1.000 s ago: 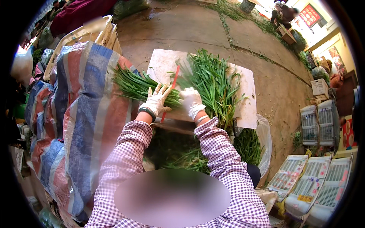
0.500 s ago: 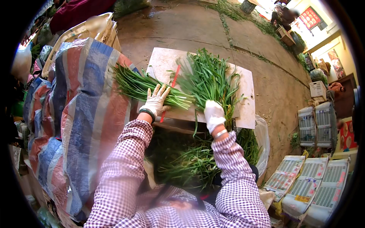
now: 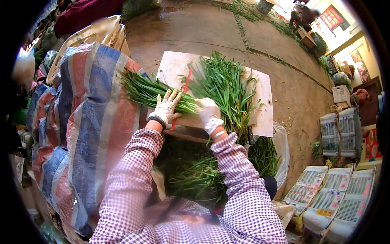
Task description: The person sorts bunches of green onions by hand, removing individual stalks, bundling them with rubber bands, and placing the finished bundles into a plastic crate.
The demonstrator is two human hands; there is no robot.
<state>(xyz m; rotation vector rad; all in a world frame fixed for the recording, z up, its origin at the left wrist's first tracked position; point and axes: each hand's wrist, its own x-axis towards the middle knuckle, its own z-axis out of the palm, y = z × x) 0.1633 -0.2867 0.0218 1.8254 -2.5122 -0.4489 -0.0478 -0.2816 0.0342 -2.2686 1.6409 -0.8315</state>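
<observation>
— On the white board, what lies past the fingers?
— A loose heap of green chives, unsorted. Left of it lies a gathered chive bundle, tips over the striped tarp.
— And the hands?
— The left hand presses flat on that bundle, fingers spread apart. The right hand is curled shut on its stem ends. More chives wait below the wrists, so I'd judge much remains.

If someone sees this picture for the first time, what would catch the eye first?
Probably the long green leaves spread over the pale board at the centre, where the gloved left hand and right hand press on a bundle. Next, the striped red-and-blue tarp on the left.
</observation>
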